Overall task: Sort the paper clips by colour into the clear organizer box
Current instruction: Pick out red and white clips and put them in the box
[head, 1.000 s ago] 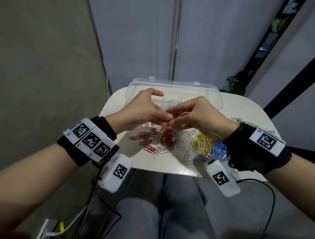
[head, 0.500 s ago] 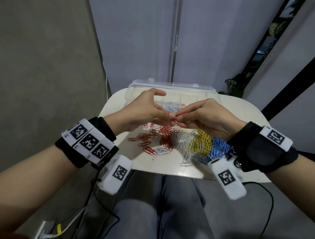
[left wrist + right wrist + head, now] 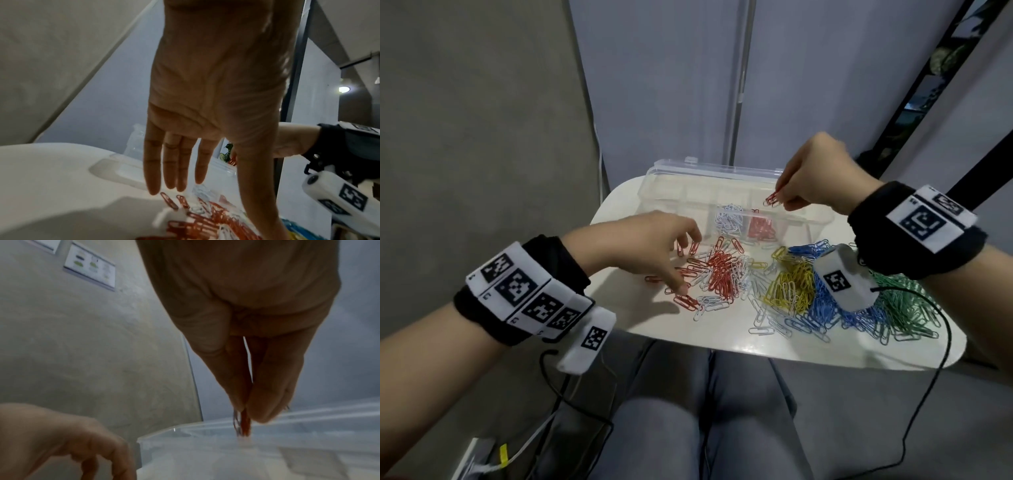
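The clear organizer box stands open at the back of the white table. One of its compartments holds white clips, the one beside it red clips. My right hand hovers over the box and pinches a few red paper clips; they hang from the fingertips as red clips. My left hand is spread over the loose red pile, thumb down on the table. Its fingers are straight and hold nothing.
Loose piles lie across the table: white clips, yellow, blue and green to the right. A cable hangs off the right table edge. My legs are under the front edge.
The hands were together above the red pile. My right hand has carried red clips back and right over the box. My left hand has dropped onto the red pile and opened.
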A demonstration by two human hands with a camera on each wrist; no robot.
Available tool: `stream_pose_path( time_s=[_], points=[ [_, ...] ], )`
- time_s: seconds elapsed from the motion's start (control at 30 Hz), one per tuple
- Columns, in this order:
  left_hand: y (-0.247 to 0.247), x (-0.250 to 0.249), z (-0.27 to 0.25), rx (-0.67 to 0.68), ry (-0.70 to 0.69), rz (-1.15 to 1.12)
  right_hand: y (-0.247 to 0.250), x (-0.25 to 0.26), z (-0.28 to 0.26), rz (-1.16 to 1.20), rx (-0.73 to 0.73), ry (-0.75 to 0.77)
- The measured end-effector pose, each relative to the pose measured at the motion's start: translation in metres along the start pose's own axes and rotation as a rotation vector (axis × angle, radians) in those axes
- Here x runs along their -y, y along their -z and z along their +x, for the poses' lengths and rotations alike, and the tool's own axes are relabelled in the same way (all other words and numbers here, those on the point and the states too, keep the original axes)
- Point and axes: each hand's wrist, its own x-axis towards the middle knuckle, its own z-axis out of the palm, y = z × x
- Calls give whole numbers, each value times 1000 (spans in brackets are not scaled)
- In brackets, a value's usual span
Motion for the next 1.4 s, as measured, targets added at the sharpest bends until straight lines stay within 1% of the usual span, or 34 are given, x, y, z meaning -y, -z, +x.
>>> stream_pose_path(
  time_s=[0.07, 0.13, 0.2, 0.27, 0.33, 0.47, 0.53, 0.67, 0.77, 0.9, 0.97, 1.07, 1.13, 1.2, 1.27, 1.33, 1.4],
  points=[
    [-7, 7, 1, 57, -4, 124, -3, 1, -1, -39, 15, -23],
    [-13, 13, 3, 74, 6, 162, -2, 1, -3, -30, -5, -20],
    [-17, 17, 6, 56, 17, 162, -1, 0, -7, -28, -46, 18],
    [-18, 18, 9, 5, 27, 119, -3, 1, -13, -27, -60, 65],
    [-18, 15, 13, -43, 20, 98, -7, 3, -22, -28, -15, 104],
    [-20, 8, 18, -98, -38, 139, -27, 4, -41, -73, 167, 179],
    [-21, 5, 20, -135, -68, 145, -38, 1, -46, -164, 240, 249],
    [-23, 4, 21, -200, -103, 161, -57, -7, -50, -364, 339, 350],
    [-24, 5, 21, -227, -112, 153, -68, -12, -52, -449, 387, 415],
    [-23, 6, 20, -256, -109, 82, -76, -14, -52, -464, 387, 448],
    [-23, 9, 21, -256, -84, -29, -78, -14, -50, -399, 375, 417],
    [-20, 14, 23, -224, -17, -286, -78, -13, -47, -222, 343, 357],
    [-17, 16, 21, -212, 12, -508, -77, -11, -47, -27, 327, 299],
    [-13, 15, 17, -212, 41, -733, -75, -10, -48, 199, 320, 207],
    [-9, 14, 15, -215, 63, -917, -74, -8, -51, 463, 361, 88],
    [-8, 11, 15, -244, 79, -1084, -74, -5, -55, 735, 458, -45],
    [-9, 6, 15, -288, 86, -1193, -74, -2, -57, 940, 528, -164]
  ],
)
